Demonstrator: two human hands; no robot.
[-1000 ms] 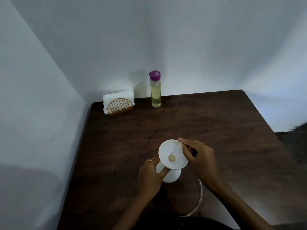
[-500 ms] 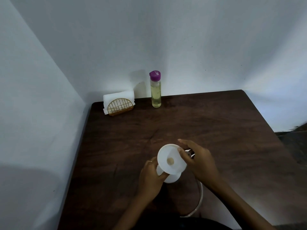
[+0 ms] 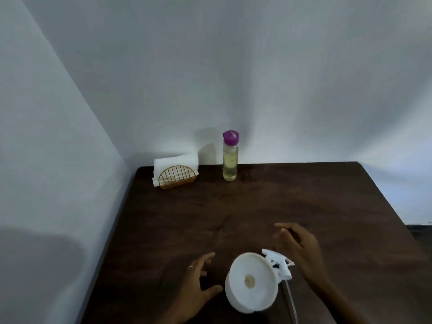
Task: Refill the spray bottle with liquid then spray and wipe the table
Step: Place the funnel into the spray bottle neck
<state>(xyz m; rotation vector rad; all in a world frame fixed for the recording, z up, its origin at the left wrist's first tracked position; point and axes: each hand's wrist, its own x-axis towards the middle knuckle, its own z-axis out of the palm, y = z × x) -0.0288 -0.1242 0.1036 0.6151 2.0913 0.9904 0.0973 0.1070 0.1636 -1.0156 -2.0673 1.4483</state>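
A white funnel (image 3: 251,277) sits in the neck of the white spray bottle (image 3: 245,305), which stands near the table's front edge. The white spray head (image 3: 278,265) with its clear tube lies on the table just right of the bottle. My left hand (image 3: 198,284) hovers open just left of the bottle, not touching it. My right hand (image 3: 299,246) is open to the right, above and behind the spray head. A clear bottle of yellowish liquid (image 3: 230,160) with a purple cap stands at the back of the table.
The dark wooden table (image 3: 304,202) fills a corner between two white walls. A gold wire holder with white napkins (image 3: 175,174) stands at the back left, next to the liquid bottle. The table's right edge drops off to a dark floor.
Both hands have let go of the bottle and funnel and moved apart. The spray head, held in the right hand before, now lies on the table. The view has tilted upward.
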